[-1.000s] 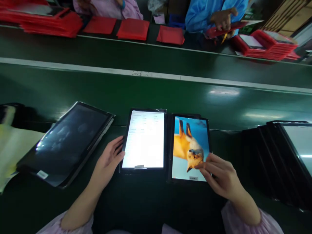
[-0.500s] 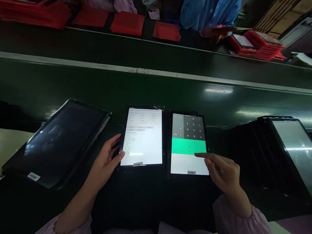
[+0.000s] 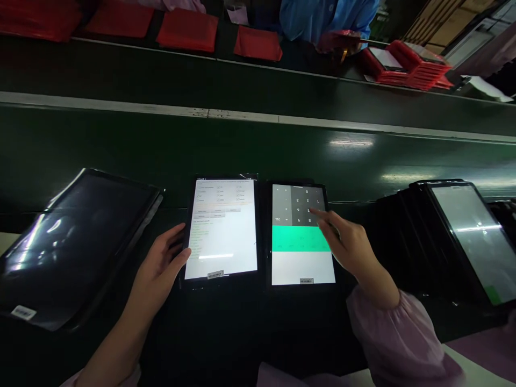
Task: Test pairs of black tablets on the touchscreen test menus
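Two lit tablets lie side by side in front of me. The left tablet [image 3: 226,231] displays a white page with buttons and lines of green text. My left hand [image 3: 159,263] grips its left edge, thumb on the front border and fingers at the side, partly hidden. On the right tablet [image 3: 302,266] is an upside-down calculator keypad with a green band and a white area below. The index finger of my right hand [image 3: 349,239] points onto its dark number keys, the other fingers loosely bent and holding nothing. Both tablets carry a small barcode label at the near edge.
A stack of dark tablets [image 3: 76,242] lies at left, another stack [image 3: 467,226] at right. Across the green bench, red sleeves [image 3: 187,29] lie in piles, and a stack of red-sleeved tablets [image 3: 419,67] stands near a person in blue [image 3: 326,19].
My right hand has moved up from the green band's lower edge to the number keys. Faint characters now show in the band. The view has shifted, while my left hand keeps its hold.
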A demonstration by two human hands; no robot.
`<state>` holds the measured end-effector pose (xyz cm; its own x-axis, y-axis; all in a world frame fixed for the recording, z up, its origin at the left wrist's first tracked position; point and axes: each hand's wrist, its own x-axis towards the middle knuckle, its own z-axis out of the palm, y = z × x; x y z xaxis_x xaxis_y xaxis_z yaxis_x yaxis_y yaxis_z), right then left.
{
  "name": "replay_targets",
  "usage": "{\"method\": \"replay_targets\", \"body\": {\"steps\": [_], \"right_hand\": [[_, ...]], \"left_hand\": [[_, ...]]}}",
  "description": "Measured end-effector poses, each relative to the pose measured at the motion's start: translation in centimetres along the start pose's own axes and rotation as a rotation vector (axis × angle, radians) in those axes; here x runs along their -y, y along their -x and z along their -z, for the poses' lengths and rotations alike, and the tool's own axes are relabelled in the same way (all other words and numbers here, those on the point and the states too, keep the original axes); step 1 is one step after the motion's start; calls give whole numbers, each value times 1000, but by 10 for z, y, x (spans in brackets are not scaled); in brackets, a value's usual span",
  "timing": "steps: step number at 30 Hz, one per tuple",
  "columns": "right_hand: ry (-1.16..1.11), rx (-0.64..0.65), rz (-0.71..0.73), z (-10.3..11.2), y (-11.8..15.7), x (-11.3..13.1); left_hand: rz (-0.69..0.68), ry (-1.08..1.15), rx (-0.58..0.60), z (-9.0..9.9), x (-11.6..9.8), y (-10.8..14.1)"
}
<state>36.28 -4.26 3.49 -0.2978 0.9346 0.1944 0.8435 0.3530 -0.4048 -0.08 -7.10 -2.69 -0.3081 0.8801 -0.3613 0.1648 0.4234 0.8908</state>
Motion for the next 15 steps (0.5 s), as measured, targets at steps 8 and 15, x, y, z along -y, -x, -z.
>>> {"method": "replay_targets", "body": {"steps": [8, 15], "right_hand": [[133, 37, 37, -20, -63, -26], [167, 59, 124, -10, -26, -11]], "left_hand": [[-32, -45, -66, -1, 0, -2], [-24, -71, -103, -2, -5, -6]]}}
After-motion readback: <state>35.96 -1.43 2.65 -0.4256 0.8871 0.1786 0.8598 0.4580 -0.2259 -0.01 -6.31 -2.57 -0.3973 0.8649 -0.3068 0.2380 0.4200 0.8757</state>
